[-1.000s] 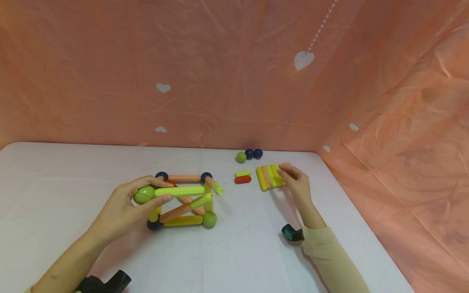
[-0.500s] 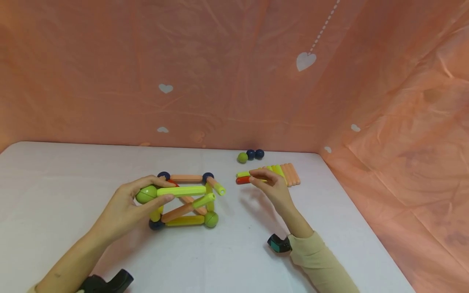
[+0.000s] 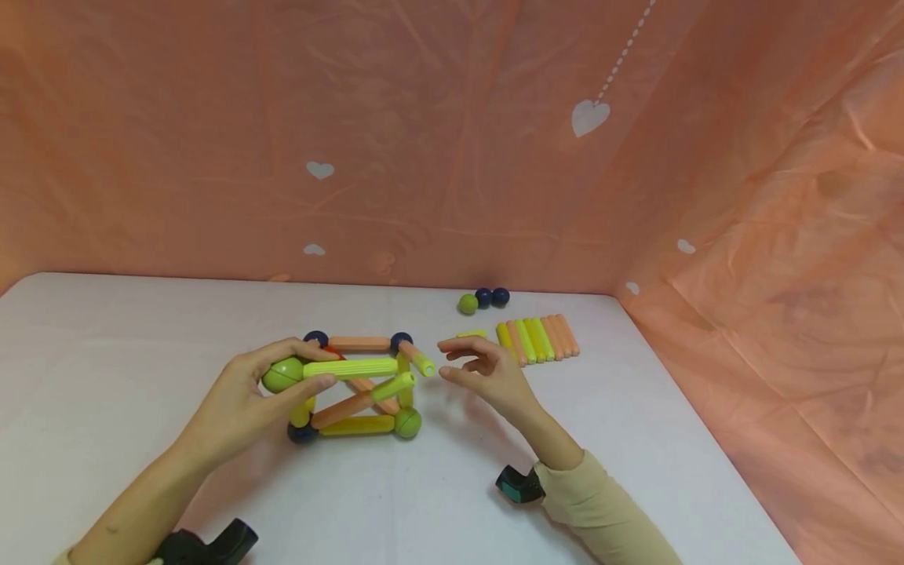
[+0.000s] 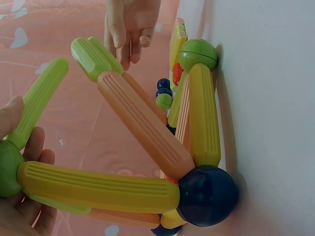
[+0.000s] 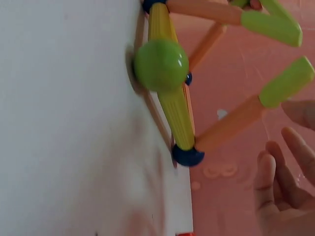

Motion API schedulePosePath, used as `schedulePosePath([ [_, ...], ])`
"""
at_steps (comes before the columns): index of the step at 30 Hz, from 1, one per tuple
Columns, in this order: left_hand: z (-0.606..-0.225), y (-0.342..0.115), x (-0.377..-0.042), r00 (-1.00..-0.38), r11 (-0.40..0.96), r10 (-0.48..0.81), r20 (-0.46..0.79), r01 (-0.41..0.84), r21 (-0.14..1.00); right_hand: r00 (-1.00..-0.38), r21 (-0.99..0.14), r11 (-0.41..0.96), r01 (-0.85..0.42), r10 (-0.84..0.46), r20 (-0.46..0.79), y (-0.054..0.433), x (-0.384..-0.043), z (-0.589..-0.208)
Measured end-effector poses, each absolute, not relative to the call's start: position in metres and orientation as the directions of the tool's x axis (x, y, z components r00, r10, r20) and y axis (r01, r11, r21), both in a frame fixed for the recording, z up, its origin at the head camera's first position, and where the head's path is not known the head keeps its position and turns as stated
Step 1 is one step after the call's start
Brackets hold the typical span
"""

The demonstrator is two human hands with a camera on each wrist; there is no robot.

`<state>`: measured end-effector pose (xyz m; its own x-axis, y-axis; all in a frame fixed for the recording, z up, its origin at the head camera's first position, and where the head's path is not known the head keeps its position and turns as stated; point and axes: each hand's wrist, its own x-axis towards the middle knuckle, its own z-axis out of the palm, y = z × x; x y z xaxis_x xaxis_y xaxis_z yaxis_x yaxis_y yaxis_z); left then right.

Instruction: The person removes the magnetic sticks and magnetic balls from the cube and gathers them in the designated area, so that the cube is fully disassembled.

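Note:
My left hand (image 3: pixel 243 400) holds a green ball (image 3: pixel 282 375) at the upper corner of a frame built from magnetic sticks and balls, thumb and fingers around it and along its light green stick (image 3: pixel 353 368). Lower corners show a dark blue ball (image 3: pixel 302 432) and a green ball (image 3: pixel 407 423), joined by a yellow stick (image 3: pixel 356 425). My right hand (image 3: pixel 490 377) is just right of the frame, fingers loosely bent and apart, holding nothing. It is nearest a raised orange stick tipped with a light green piece (image 5: pixel 288 83); whether they touch, I cannot tell.
A row of yellow, green and orange sticks (image 3: pixel 538 340) lies beyond my right hand. Behind are a loose green ball (image 3: pixel 468 304) and two dark blue balls (image 3: pixel 500 297). A short red stick (image 4: pixel 177 73) lies near the row. A pink curtain (image 3: pixel 452 157) backs the white table (image 3: pixel 452 502).
My right hand has moved left from the stick row, past the short sticks, to the right side of the frame. The left hand keeps its hold on the ball.

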<state>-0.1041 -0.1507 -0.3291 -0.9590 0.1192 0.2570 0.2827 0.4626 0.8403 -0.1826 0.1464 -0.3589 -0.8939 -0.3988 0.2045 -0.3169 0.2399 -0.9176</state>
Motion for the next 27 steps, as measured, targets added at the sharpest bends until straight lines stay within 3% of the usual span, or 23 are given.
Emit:
schedulePosePath([
  [7,-0.33,-0.151,-0.104,-0.958,0.449,0.126,0.258,0.287,0.846,-0.784,-0.87,0.144,-0.471,-0.521,0.338,0.134,-0.18,-0.361],
  [10,-0.329,-0.151,-0.105,-0.957,0.445,0.13,0.26,0.291,0.847,-0.764,-0.86,0.122,-0.496,-0.532,0.365,0.129,-0.179,-0.362],
  [16,-0.329,-0.151,-0.104,-0.961,0.443,0.132,0.244,0.277,0.853,-0.777,-0.848,0.154,-0.507,-0.508,0.372,0.122,-0.179,-0.36],
  [27,-0.329,-0.152,-0.104,-0.961,0.451,0.125,0.248,0.278,0.848,-0.839,-0.908,0.13,-0.398,-0.451,0.303,0.134,-0.188,-0.353],
])
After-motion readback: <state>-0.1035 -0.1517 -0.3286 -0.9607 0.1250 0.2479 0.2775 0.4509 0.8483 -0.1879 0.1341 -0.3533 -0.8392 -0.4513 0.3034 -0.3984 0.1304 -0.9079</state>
